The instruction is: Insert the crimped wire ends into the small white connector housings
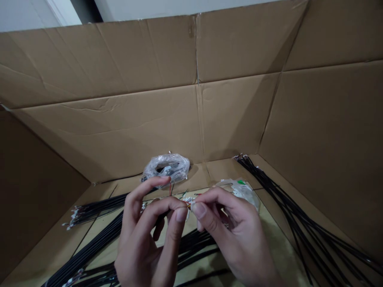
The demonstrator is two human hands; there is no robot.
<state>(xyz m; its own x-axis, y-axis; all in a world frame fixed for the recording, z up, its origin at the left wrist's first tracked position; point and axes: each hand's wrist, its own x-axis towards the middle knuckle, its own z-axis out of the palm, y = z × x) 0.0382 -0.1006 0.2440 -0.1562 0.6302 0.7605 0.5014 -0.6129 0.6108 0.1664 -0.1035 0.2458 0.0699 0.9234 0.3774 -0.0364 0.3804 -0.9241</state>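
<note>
My left hand [155, 227] pinches thin coloured wires [188, 205] between thumb and forefinger, its other fingers curled or raised. Facing it, my right hand [230, 227] closes thumb and forefinger on a small white connector [193, 204] at the wires' end. The two sets of fingertips almost meet. A red and a black wire [170, 188] stick up behind the left forefinger. Below the hands, black cables [196, 249] run across a pale yellowish board [277, 243]. Small white connector pieces lie behind the fingertips, partly hidden.
Tall cardboard walls [134, 123] enclose the area. A plastic-wrapped coil [166, 165] sits at the back, and a clear bag [247, 191] lies behind my right hand. Bundles of black cable lie at the left [101, 207], lower left [89, 249] and right [287, 199].
</note>
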